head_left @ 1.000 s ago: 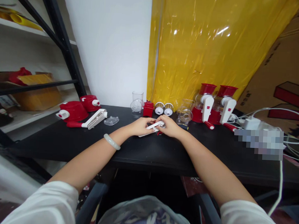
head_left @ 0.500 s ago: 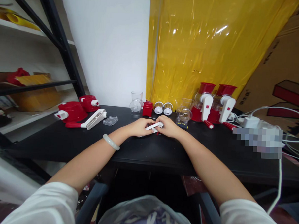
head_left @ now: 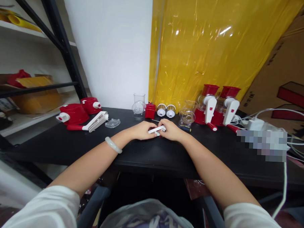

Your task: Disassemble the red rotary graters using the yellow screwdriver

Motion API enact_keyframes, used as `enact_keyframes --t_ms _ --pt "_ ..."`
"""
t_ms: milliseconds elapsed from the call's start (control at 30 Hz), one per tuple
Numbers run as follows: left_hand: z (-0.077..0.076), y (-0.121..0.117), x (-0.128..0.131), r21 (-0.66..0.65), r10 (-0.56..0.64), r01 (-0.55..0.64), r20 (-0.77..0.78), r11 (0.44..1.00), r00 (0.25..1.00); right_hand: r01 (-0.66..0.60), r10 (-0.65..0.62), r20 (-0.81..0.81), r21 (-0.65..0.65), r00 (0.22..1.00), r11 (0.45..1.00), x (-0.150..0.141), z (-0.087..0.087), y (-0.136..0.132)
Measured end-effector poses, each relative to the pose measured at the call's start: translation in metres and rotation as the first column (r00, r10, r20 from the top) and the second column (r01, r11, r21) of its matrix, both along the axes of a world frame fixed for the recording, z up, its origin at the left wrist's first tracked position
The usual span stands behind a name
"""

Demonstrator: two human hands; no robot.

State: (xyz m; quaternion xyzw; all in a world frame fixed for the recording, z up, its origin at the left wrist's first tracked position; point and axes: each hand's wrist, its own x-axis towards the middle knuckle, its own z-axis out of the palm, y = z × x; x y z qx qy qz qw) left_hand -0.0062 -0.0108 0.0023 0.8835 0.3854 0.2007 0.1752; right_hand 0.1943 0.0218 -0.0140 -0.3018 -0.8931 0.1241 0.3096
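My left hand (head_left: pixel 143 129) and my right hand (head_left: pixel 173 130) meet over the middle of the black table (head_left: pixel 150 156). Between them is a white crank handle (head_left: pixel 156 129), gripped at its left by my left fingers and at its right by my right fingers. A bit of red shows under it; my fingers cover the rest. Just behind stand a red plastic part (head_left: pixel 150 111), two drum blades (head_left: pixel 166 110) and a clear housing (head_left: pixel 138 107). Beyond my right hand lies a dark screwdriver (head_left: pixel 185 128), by another clear housing (head_left: pixel 187 115).
Two assembled red-and-white rotary graters (head_left: pixel 209 106) stand back right, near cables and a white charger (head_left: pixel 256 124). At left are red grater bases (head_left: pixel 73 113), another crank handle (head_left: pixel 95 121) and a clear cover (head_left: pixel 112 123). A black shelf frame (head_left: pixel 61 53) borders the left side.
My hands stay in the same place. The white crank handle has tilted slightly between my fingers, and its lower part is now more hidden by my left hand.
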Motion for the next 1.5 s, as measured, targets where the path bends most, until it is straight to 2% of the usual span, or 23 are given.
enact_keyframes --t_ms 500,733,833,933,1033,1167,1267,1400,1500 --pt "0.002 -0.001 0.0 0.075 -0.011 0.017 -0.074 0.997 0.997 -0.018 0.017 -0.01 -0.027 1.0 0.999 -0.001 0.0 -0.001" --pt "0.003 0.005 -0.002 0.135 0.009 -0.013 0.03 0.991 1.0 0.022 -0.015 -0.2 0.032 0.98 0.999 0.002 0.001 0.006" --pt "0.004 0.004 -0.003 0.086 0.032 -0.038 0.066 0.996 0.997 0.036 -0.03 -0.256 0.019 0.966 0.999 0.003 0.002 0.009" --pt "0.004 0.002 -0.002 -0.034 0.079 -0.076 0.105 0.997 0.991 0.024 -0.021 -0.291 0.007 0.957 1.0 0.004 0.001 0.009" --pt "0.004 0.001 -0.002 -0.15 0.119 -0.092 0.175 0.984 0.977 -0.018 0.017 -0.329 0.0 0.944 1.0 0.004 0.001 0.007" --pt "0.005 0.002 -0.003 -0.216 0.142 -0.087 0.257 0.973 0.956 -0.096 0.07 -0.442 -0.036 0.894 0.995 0.002 0.001 0.006" --pt "0.005 0.003 -0.003 -0.216 0.149 -0.088 0.285 0.972 0.947 -0.129 0.079 -0.507 -0.065 0.858 0.989 0.0 0.0 0.007" --pt "0.006 0.001 -0.002 -0.16 0.143 -0.102 0.27 0.982 0.952 -0.126 0.066 -0.526 -0.079 0.848 0.989 -0.001 0.0 0.009" --pt "0.015 -0.002 -0.006 -0.088 0.185 -0.169 0.237 0.982 0.954 -0.09 0.03 -0.529 -0.089 0.848 0.992 -0.001 0.0 0.01"
